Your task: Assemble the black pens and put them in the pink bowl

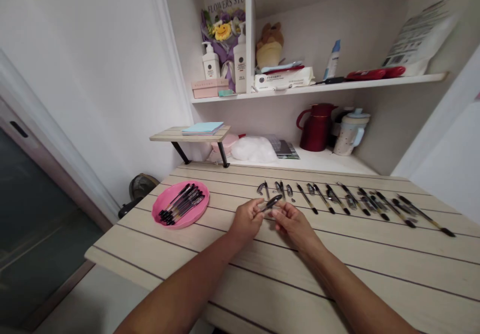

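Over the middle of the desk, a dark pen [273, 202] slants up to the right between my two hands. My left hand [247, 220] is closed, its thumb and fingers pinching the pen's lower left end. The fingers of my right hand [292, 221] close on the pen from the right side; their exact contact is partly hidden. Just beyond my hands lie loose dark pen caps [289, 190] and short pen parts [267, 189]. A row of uncapped pens [307, 199] with several caps among them stretches to the right. At left, a pink tray [205, 211] holds several capped pens [182, 204].
The slatted wooden desk [150, 244] has a small raised stand [168, 134] with blue paper [202, 128] at its back left. Behind are a red jug [317, 129], a pale tumbler [350, 133] and a white plastic bag [254, 149]. A loaded shelf [337, 87] hangs above.
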A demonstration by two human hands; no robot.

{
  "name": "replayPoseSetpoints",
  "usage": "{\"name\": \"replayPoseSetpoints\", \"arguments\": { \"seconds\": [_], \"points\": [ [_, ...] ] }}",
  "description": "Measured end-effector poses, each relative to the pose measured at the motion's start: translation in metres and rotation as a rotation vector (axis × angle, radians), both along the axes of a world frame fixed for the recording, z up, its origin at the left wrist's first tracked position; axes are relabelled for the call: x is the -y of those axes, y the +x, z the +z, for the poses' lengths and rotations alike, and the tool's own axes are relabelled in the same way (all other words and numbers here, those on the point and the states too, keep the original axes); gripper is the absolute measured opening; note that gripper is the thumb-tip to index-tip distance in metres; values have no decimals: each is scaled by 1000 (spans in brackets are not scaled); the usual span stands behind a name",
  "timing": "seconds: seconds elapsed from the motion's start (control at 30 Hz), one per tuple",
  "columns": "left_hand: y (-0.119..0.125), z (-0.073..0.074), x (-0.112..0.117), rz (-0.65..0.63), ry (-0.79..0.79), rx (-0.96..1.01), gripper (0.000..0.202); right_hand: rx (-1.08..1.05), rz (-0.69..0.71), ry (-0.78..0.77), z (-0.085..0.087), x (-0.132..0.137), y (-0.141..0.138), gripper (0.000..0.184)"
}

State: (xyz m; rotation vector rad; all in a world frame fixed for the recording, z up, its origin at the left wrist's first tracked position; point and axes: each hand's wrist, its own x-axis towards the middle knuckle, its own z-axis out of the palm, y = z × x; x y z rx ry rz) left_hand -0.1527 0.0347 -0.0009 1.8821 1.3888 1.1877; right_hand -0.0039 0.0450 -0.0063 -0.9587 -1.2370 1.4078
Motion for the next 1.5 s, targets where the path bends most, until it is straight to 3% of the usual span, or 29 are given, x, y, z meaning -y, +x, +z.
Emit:
{"name": "replayPoseSetpoints", "arguments": {
  "seconds": [0.07,0.17,0.27,0.33,0.43,0.6,0.7,0.83,0.97,1.1,1.27,1.5],
  "points": [
    [-5,6,-3,89,-38,69,37,79,73,8,-8,0,0,40],
    [-31,30,-5,247,6,8,31,253,178,59,-20,0,1,32],
    [-76,58,0,482,84,-252,25,340,199,114,-24,0,2,29],
    [-109,71,6,672,22,-447,24,377,192,138,-22,1,2,27],
    [-148,75,15,842,-227,-617,19,426,189,168,-19,2,2,25],
    [-167,68,20,854,-306,-657,12,447,190,202,-17,4,1,23],
    [-153,70,14,791,-241,-674,19,437,187,204,-17,4,0,22],
    [-104,69,-10,587,-134,-666,27,455,178,252,-17,4,0,19],
    [-42,55,-48,396,-142,-638,21,495,180,296,-19,3,-1,17],
    [3,40,-87,367,-193,-634,21,537,173,338,-19,1,-1,15],
    [25,33,-117,415,-261,-634,27,530,165,345,-18,1,-2,14],
    [36,30,-123,411,-327,-647,32,536,115,340,-16,-3,-3,16]
  ]
}}
